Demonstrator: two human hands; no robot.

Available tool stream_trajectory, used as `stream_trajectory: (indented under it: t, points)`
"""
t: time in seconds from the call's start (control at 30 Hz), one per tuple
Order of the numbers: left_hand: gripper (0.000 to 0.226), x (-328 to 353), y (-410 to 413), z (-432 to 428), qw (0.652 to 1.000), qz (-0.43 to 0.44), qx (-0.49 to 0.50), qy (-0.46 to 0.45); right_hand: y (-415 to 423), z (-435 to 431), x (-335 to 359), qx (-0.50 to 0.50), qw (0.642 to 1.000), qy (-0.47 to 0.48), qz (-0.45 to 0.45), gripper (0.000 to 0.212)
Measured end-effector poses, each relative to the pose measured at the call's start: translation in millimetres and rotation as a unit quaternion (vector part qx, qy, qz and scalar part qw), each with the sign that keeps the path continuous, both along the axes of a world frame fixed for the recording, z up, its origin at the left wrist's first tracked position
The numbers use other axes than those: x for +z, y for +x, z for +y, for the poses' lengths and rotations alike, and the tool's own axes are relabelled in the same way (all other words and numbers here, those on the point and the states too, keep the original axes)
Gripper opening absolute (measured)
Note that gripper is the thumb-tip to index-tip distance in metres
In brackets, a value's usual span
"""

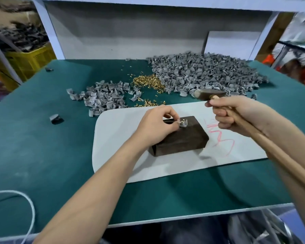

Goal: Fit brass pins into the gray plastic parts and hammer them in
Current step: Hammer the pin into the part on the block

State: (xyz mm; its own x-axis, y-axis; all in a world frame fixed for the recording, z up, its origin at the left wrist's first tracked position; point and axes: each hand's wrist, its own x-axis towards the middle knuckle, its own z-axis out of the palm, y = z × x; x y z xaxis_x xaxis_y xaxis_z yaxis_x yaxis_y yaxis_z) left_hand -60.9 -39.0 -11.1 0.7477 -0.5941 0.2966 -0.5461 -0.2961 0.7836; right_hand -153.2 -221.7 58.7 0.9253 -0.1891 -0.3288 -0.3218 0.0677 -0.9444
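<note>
The gray plastic part (184, 124) lies on top of a dark wooden block (183, 140), close to the block's far edge, with a brass pin (182, 120) standing up in it. The left grip (157, 126) pinches the part from its left side with thumb and forefinger tips, the other fingers curled over the block's top. The right grip (236, 115) is wrapped round the wooden handle of a hammer (209, 95), just under the head. The head hangs in the air beyond and right of the left grip, apart from the pin, with open air between them.

The block stands on a white mat (116, 138), and bare mat shows on every side of it. A red scribble (220, 136) marks the mat below the right grip. The mat lies on the green bench (42, 152).

Beyond the left grip is a heap of brass pins (148, 81), with a smaller heap of gray parts (104, 96) to its left. Beyond the right grip, a large heap of gray parts (209, 73) reaches back to the rear panel. Left of the left grip a broad stretch of bench carries two stray gray pieces (55, 118). A white cord (27, 199) loops at the near left corner.

Far left, past the bench edge, a yellow crate (30, 59) holds dark pieces too blurred to name.
</note>
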Motion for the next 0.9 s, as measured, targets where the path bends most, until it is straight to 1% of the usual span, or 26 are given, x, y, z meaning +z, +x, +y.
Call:
stream_trajectory:
  t: [0.03, 0.07, 0.1, 0.17, 0.27, 0.4, 0.5, 0.57, 0.63, 0.7, 0.77, 0.83, 0.9]
  points:
    - [0.012, 0, 0, 0, 1.0, 0.004, 0.001, 0.001, -2, 5, 3, 0.005, 1.0, -0.001, 0.004, 0.009]
    - [0.013, 0, 0, 0, 1.0, 0.008, 0.002, -0.001, -4, 10, 5, -0.007, 1.0, -0.024, 0.003, 0.014]
    - [0.014, 0, 0, 0, 1.0, 0.011, 0.002, -0.001, -5, 16, 4, -0.026, 0.997, -0.067, -0.004, 0.019]
    - [0.014, 0, 1, 0, 1.0, 0.016, 0.002, -0.001, -6, 28, 1, -0.05, 0.985, -0.162, -0.026, 0.021]
    - [0.009, 1, 2, 0, 1.0, 0.016, -0.001, -0.003, -8, 39, 0, -0.029, 0.964, -0.263, -0.01, 0.027]
    - [0.011, 2, 4, -1, 1.0, 0.016, -0.003, -0.002, -6, 50, 12, 0.039, 0.913, -0.405, 0.005, 0.036]
    - [0.01, 1, 6, -1, 1.0, 0.025, -0.006, -0.001, 2, 57, 18, 0.051, 0.871, -0.489, 0.025, 0.043]
    - [0.011, 1, 6, -1, 1.0, 0.028, -0.008, -0.003, 5, 60, 18, 0.05, 0.836, -0.545, 0.041, 0.046]
    - [0.013, 1, 6, 0, 1.0, 0.028, -0.008, -0.002, 8, 61, 17, 0.062, 0.808, -0.583, 0.058, 0.046]
    - [0.014, 1, 6, -1, 1.0, 0.031, -0.008, -0.001, 8, 57, 20, 0.053, 0.799, -0.595, 0.06, 0.043]
    - [0.017, 0, 6, -1, 1.0, 0.03, -0.005, 0.002, 6, 54, 24, 0.026, 0.788, -0.613, 0.04, 0.039]
    - [0.013, 0, 7, -1, 1.0, 0.03, -0.005, 0.006, 4, 57, 20, 0.025, 0.773, -0.633, 0.041, 0.039]
    - [0.006, 1, 6, 0, 1.0, 0.027, -0.008, 0.008, 2, 62, 13, 0.031, 0.774, -0.63, 0.058, 0.039]
